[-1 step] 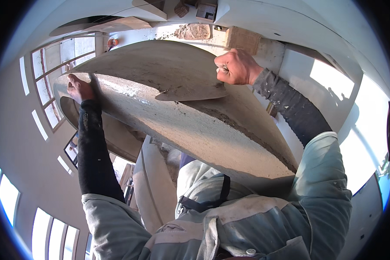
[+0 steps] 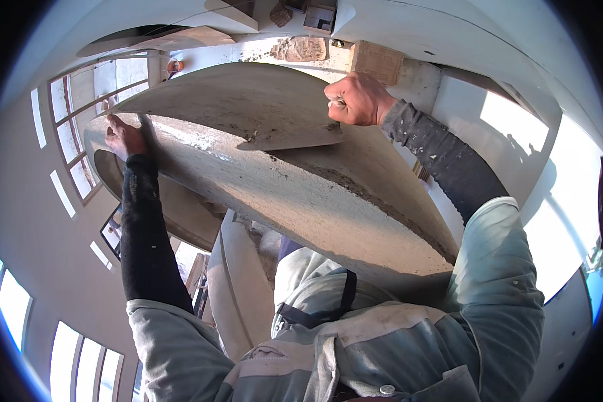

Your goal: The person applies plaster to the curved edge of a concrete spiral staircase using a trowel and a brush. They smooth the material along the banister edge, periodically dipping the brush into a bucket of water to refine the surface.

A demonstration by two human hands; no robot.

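Observation:
A long curved plastered band (image 2: pixel 275 184), pale and rough, crosses in front of me, with crumbly mortar along its upper edge. My right hand (image 2: pixel 360 100) is closed in a fist round a trowel; its handle is mostly hidden by the fingers. The trowel's flat, mortar-smeared blade (image 2: pixel 295 139) lies across that upper edge, its pointed end toward the left. At the band's left end, my left hand (image 2: pixel 124 137) is bent over the rim and grips it, its fingertips partly hidden. Beyond the edge spreads a smoother grey-brown curved surface (image 2: pixel 248 87).
On the floor beyond lie a flattened brown sack (image 2: pixel 300 49) and a brown cardboard piece (image 2: pixel 376 62). An orange bucket (image 2: pixel 175 66) stands near a barred window (image 2: pixel 67 127). Below the band, another curved pale piece (image 2: pixel 238 288) runs down beside my legs. A white wall (image 2: pixel 489 147) rises at right.
My right hand and the trowel have shifted slightly to the left and a little up along the band's edge. My left hand stays in place.

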